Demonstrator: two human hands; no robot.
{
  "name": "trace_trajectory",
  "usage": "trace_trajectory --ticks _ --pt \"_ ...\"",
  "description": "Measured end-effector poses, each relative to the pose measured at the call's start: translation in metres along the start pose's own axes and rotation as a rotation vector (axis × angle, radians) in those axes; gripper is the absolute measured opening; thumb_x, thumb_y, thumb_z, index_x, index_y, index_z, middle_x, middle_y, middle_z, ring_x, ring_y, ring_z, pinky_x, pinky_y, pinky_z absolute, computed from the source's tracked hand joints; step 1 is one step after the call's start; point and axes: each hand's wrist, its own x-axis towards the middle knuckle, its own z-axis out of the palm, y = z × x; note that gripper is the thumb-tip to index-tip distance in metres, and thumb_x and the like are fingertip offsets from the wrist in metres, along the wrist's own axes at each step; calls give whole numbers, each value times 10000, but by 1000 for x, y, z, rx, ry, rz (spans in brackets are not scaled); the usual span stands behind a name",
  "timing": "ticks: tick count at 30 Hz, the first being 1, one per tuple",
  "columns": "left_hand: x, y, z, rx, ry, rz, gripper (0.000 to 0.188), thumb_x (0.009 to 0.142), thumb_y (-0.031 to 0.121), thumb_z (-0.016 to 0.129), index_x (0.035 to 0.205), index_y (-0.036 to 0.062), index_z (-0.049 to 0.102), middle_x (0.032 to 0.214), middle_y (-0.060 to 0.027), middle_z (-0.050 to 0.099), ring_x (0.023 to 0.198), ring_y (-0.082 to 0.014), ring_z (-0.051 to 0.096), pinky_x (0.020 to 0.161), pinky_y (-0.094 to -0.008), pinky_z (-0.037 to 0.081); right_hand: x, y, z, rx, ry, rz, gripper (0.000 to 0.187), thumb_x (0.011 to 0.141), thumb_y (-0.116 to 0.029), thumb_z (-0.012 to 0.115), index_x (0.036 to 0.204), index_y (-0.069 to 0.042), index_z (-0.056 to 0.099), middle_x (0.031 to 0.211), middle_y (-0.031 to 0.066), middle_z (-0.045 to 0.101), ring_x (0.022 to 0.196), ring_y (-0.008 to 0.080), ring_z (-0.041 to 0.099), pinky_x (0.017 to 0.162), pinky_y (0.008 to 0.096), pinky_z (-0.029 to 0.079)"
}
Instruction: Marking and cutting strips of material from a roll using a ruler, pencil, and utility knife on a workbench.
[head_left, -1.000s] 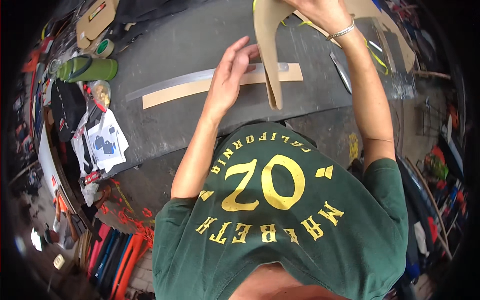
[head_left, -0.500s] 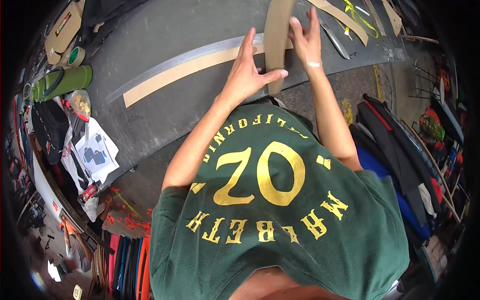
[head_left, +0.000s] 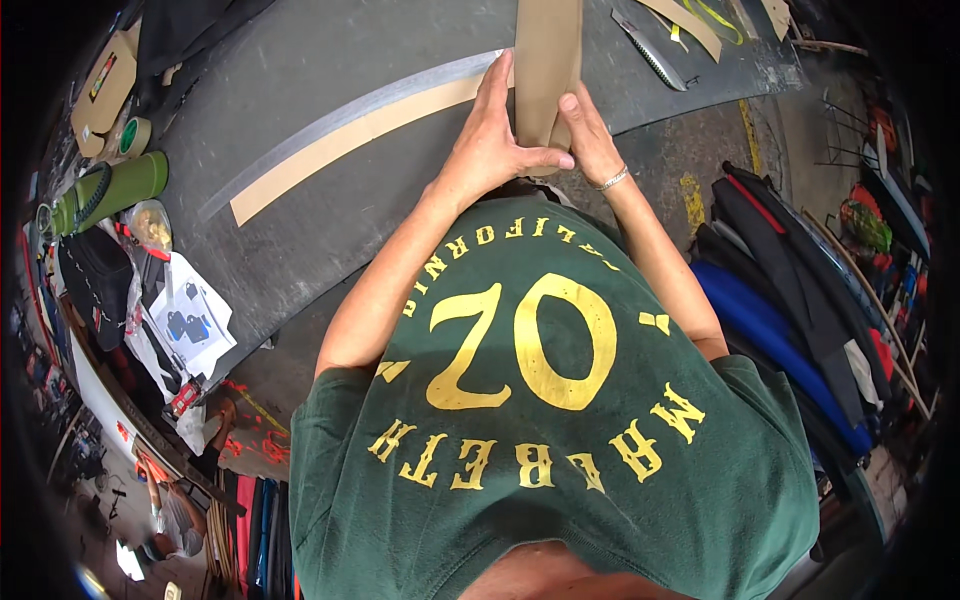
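A tan cardboard strip [head_left: 548, 60] stands lengthwise in front of me, its near end close to the table edge by my body. Along its left edge lie the fingers of my left hand [head_left: 493, 140], the thumb reaching across its near end. My right hand [head_left: 594, 140] closes on the right edge, thumb against the front face; its other fingers are partly hidden. Behind my left hand, a long curved cardboard strip [head_left: 350, 137] lies flat on the dark table [head_left: 330, 60], with a silvery-grey band [head_left: 370, 95] along its far side.
A utility knife [head_left: 652, 52] and a cardboard offcut [head_left: 690, 25] lie to the right. At the left are a green bottle [head_left: 125, 185], a tape roll [head_left: 134, 136], a printed sheet [head_left: 190, 315] and a black bag [head_left: 95, 250]. Dark garments [head_left: 790, 270] hang at right; another person [head_left: 175, 515] is lower left.
My right hand has come down and in against the standing strip, which has shifted slightly left. My left hand stays near the strip's lower end. The view has shifted a little.
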Motion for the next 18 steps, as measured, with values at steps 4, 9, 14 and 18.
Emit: trace_trajectory --ticks 4,9,14,18 --pt "-6 -7 -13 67 53 -126 1174 776 209 886 1640 150 93 1473 -233 469 1288 -318 570 925 -403 589 -5 12 -7 81 21 115 750 1031 -546 536 1551 -31 371 1470 162 532 1361 246 507 1114 382 428" --pt "-25 -16 -58 -98 512 -160 679 890 82 663 1504 180 389 1140 -152 732 747 -189 691 680 -324 552 7 2 1 -20 44 -24 557 1020 -165 665 1495 0 424 1360 121 619 1211 174 597 1033 320 491" --pt "-46 -48 -128 172 629 -223 422 941 90 621 1362 121 611 1248 -149 701 971 -218 714 820 -307 554 77 7 40 105 46 -89 615 964 -96 717 1483 16 407 1251 159 687 1099 205 692 919 315 579" --pt "-55 -83 -159 324 679 -312 414 966 170 632 1375 111 657 1278 -135 679 1011 -188 704 880 -289 540 118 23 87 197 101 -6 702 897 -84 765 1481 38 395 1127 166 706 898 198 717 774 318 600"
